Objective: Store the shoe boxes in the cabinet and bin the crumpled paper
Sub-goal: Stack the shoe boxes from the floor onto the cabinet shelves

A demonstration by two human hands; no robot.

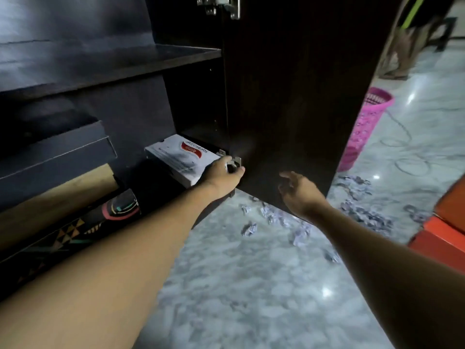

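A white shoe box (176, 157) with a red logo lies on the bottom shelf of the dark cabinet (161, 56). My left hand (221, 176) rests on the box's near right corner, fingers curled against it by the lower hinge. My right hand (299, 192) hovers with fingers apart in front of the open cabinet door (297, 91), holding nothing. Several crumpled paper balls (274, 217) lie scattered on the marble floor under and to the right of the door. A pink mesh bin (364, 127) stands behind the door at the right.
A dark box (55, 149) sits on a tan one at the left, with a patterned fabric item (75, 230) below. An orange-red box (445, 235) lies at the right edge. A thin cable (402, 147) loops on the floor near the bin.
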